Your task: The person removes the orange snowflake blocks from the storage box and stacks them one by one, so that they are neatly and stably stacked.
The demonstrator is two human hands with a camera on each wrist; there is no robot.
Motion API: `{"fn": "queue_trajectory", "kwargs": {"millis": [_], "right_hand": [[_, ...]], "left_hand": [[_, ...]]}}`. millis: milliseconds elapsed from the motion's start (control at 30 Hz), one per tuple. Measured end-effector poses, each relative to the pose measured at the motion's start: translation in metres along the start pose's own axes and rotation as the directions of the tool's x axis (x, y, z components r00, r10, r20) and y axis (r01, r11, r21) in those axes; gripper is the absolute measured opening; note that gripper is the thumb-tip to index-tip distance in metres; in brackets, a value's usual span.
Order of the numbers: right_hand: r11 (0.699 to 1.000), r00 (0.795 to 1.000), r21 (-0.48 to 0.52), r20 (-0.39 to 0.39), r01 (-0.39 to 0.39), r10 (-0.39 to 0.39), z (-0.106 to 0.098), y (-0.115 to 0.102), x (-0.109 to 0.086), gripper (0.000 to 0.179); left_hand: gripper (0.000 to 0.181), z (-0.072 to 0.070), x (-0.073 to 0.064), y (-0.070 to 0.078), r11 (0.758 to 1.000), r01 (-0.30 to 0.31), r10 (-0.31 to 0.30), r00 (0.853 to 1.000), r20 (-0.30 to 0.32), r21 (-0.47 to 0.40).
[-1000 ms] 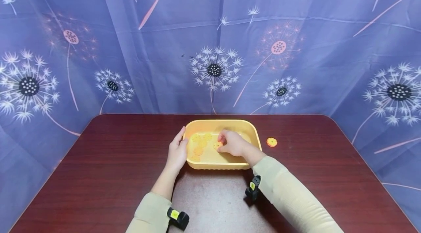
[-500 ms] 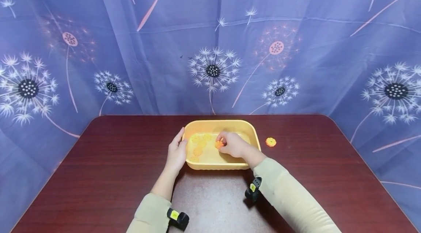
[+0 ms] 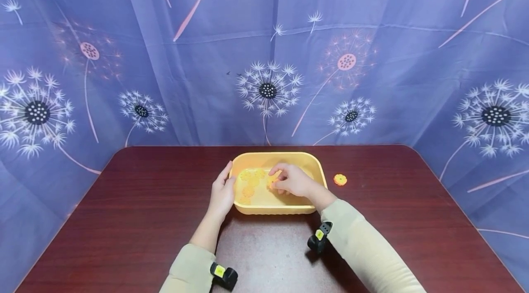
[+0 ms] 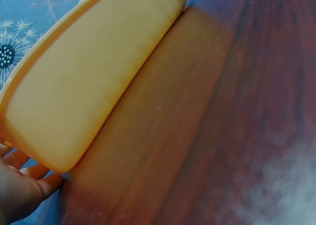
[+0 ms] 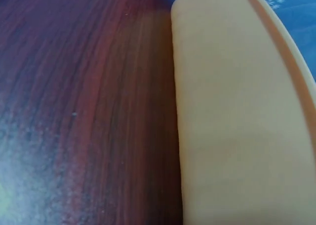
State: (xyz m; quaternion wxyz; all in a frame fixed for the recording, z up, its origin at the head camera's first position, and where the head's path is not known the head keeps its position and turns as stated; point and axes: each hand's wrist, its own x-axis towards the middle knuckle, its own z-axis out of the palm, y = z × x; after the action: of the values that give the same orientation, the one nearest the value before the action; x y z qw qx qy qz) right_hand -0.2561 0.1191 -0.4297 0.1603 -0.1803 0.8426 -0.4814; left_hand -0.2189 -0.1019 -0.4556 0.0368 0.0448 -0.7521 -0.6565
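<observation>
A yellow rectangular plastic tub (image 3: 274,210) stands on the table. My left hand (image 3: 222,194) holds its left end, fingers along the outside and thumb at the rim; in the left wrist view the fingers (image 4: 37,171) touch that end. My right hand (image 3: 294,182) reaches inside over the right half, thumb and forefinger spread apart. An orange-yellow flower-shaped piece (image 3: 271,182) is at these fingertips, partly hidden. Several similar flower pieces (image 3: 248,190) lie on the tub floor to the left. The right wrist view shows only the tub's outer wall (image 5: 232,111) and the table.
One more orange flower piece (image 3: 340,179) lies on the dark red wooden table (image 3: 136,219), right of the tub. A blue curtain (image 3: 206,77) with dandelion prints hangs behind the table and at both sides. A black wrist camera (image 3: 223,275) sits on the left sleeve.
Half a second ago my right thumb and fingers pinched the orange flower piece; now they have spread around it. My left hand and the tub have stayed in place.
</observation>
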Motion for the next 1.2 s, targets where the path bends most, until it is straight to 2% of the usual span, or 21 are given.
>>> {"fn": "queue_trajectory", "kwargs": {"millis": [200,333,600,1200], "right_hand": [[0.992,0.998,0.108,0.000,0.061,-0.061,-0.005,-0.001,0.000,0.033],[0.987,0.998,0.143,-0.011,0.070,-0.070,-0.007,-0.003,0.000,0.034],[0.974,0.993,0.207,-0.084,0.094,-0.078,-0.010,-0.007,0.001,0.036],[0.975,0.977,0.172,-0.183,0.138,-0.106,-0.031,-0.007,-0.018,0.034]], "left_hand": [[0.048,0.000,0.000,0.000,1.000,-0.009,0.009,1.000,0.000,0.004],[0.048,0.000,-0.001,0.001,1.000,-0.013,0.013,1.000,-0.001,0.008],[0.049,0.000,-0.002,0.001,1.000,0.003,-0.003,1.000,0.000,0.017],[0.049,-0.001,-0.001,0.000,1.000,0.014,-0.015,1.000,0.008,0.019]]}}
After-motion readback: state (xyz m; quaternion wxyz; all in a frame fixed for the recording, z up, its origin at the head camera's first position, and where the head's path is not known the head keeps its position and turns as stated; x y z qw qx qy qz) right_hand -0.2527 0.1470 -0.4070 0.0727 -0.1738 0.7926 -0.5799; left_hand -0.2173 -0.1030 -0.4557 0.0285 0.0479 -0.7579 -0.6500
